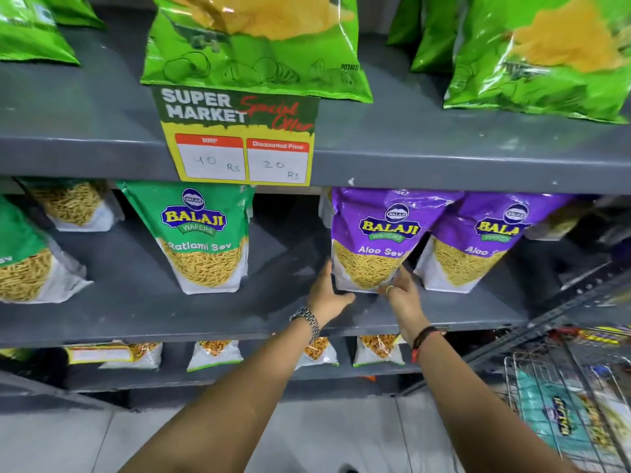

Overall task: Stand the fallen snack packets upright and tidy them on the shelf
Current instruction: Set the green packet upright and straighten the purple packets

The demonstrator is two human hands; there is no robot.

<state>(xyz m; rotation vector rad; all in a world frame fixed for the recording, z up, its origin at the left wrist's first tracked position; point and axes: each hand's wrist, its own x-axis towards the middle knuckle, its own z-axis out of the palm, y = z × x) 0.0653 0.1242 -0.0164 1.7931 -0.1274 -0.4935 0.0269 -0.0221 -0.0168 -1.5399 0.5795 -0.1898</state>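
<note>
A purple Aloo Sev packet (374, 240) stands upright on the middle grey shelf (143, 315). My left hand (329, 295) grips its lower left corner and my right hand (403, 295) grips its lower right corner. A second purple Aloo Sev packet (478, 247) stands just to its right, leaning slightly left. To the left, past a gap, a green Ratlami Sev packet (201, 240) stands upright. Another green packet (24, 261) leans at the far left, with a further sev packet (73, 206) behind it.
Green potato wafer bags (252, 42) sit on the upper shelf above a special-offer price tag (239, 138). Smaller packets (215, 353) line the lower shelf. A wire basket (573, 404) with packets stands at the lower right on the tiled floor.
</note>
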